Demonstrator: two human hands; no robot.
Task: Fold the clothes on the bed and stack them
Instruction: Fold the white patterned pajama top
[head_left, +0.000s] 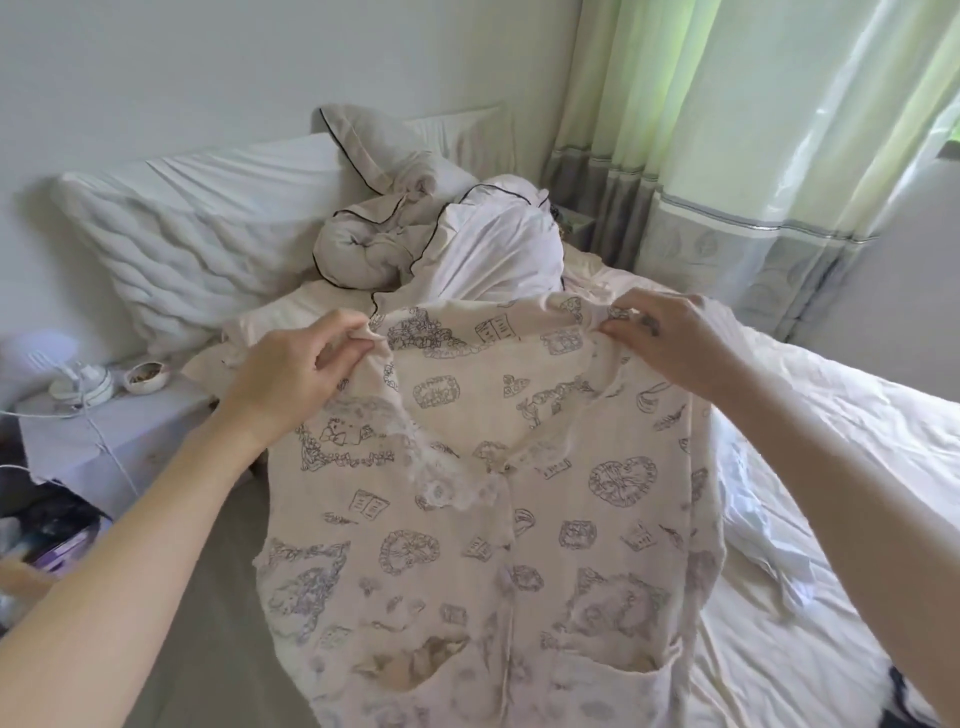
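Holding the printed pajama top (493, 493) up by its shoulders, you have it hanging in the air just above the near part of the bed (831, 441), front toward you, the collar sagging between your hands. One bed is in view, and it serves as the anchor for everything else. At its head, against the wall, stands one ribbed white pillow (208, 234); beside that, toward the curtain, sits one crumpled heap of beige clothes with dark piping (374, 239), not yet folded. Off the bed's left edge is one nightstand (119, 431) carrying one small bowl (146, 375).

Your left hand (291, 374) pinches the left shoulder seam between thumb and curled fingers. Your right hand (670, 338) pinches the right shoulder the same way.

One risk: the top is thin and limp, so if you lower it onto the bed unevenly the hem may bunch under itself and the fold would come out crooked. Another: the grips are small pinches at the edge, so a shake to flatten it could pull a shoulder free.

I count one garment in hand, one heap waiting, no finished stack visible.
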